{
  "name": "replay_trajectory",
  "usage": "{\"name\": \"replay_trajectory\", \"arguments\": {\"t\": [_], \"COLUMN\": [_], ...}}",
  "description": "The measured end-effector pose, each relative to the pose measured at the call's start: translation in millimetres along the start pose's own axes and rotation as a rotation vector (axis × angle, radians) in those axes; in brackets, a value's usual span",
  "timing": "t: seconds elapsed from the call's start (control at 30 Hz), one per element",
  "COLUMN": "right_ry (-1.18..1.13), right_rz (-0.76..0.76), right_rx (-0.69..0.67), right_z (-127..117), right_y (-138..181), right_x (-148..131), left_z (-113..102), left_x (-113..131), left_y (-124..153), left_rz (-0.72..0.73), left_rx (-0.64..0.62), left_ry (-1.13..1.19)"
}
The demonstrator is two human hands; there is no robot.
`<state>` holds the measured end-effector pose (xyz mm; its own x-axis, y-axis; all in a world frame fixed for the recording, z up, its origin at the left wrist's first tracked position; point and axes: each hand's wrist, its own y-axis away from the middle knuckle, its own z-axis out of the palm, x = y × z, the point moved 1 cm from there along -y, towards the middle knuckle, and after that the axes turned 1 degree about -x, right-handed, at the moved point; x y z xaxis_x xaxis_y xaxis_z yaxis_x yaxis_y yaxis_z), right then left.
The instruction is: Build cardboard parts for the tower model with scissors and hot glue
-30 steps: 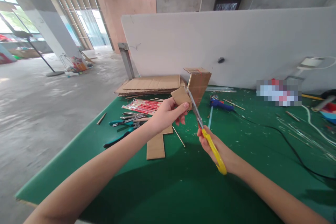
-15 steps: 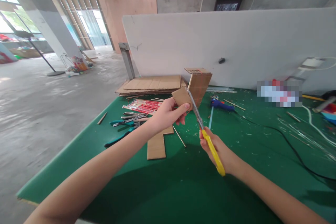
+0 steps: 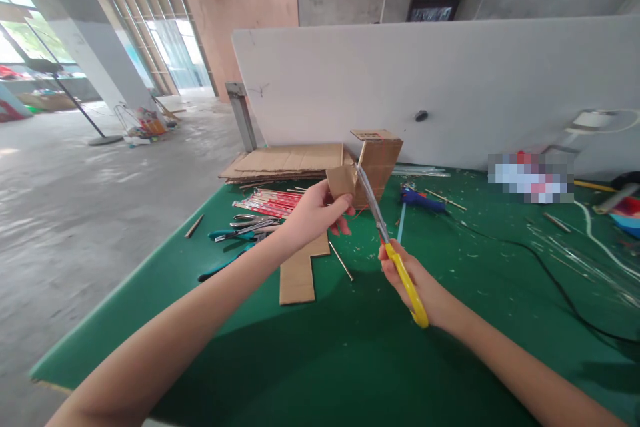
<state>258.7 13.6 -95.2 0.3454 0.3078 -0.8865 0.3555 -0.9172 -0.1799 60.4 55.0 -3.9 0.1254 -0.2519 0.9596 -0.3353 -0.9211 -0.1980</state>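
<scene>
My left hand (image 3: 314, 215) is closed on a small brown cardboard piece (image 3: 342, 180), held up above the green table (image 3: 320, 360). My right hand (image 3: 420, 283) grips yellow-handled scissors (image 3: 387, 247); their blades point up and away and meet the right edge of the cardboard piece. Behind the piece stands a taller folded cardboard block (image 3: 379, 160). A flat cut cardboard shape (image 3: 299, 273) lies on the table below my left hand.
Flat cardboard sheets (image 3: 287, 160) are stacked at the table's far left. Red-wrapped chopsticks (image 3: 273, 202), pliers (image 3: 240, 233), a blue glue gun (image 3: 420, 199) and a black cable (image 3: 550, 273) lie about. A white partition (image 3: 475, 80) stands behind the table.
My left hand has turned the cardboard piece slightly and raised it a little. The scissors have shifted slightly up along its edge.
</scene>
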Motion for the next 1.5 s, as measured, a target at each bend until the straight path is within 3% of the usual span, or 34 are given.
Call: {"name": "replay_trajectory", "arguments": {"t": [0.33, 0.67, 1.17, 1.5], "right_ry": [-0.045, -0.114, 0.025, 0.045], "right_rz": [0.073, 0.079, 0.059, 0.087], "right_rx": [-0.071, -0.021, -0.025, -0.017], "right_z": [-3.8, -2.2, -3.5, -2.9], "right_y": [-3.4, -3.4, -2.7, 0.6], "right_x": [-3.6, -4.7, 12.3, 7.3], "left_z": [-2.8, 3.2, 14.0, 5.0], "left_x": [3.6, 5.8, 6.0, -1.8], "left_y": [0.5, 4.2, 8.8, 4.5], "left_rz": [0.054, 0.007, 0.015, 0.015], "left_rx": [0.066, 0.104, 0.118, 0.081], "left_ry": [0.184, -0.197, -0.171, -0.270]}}
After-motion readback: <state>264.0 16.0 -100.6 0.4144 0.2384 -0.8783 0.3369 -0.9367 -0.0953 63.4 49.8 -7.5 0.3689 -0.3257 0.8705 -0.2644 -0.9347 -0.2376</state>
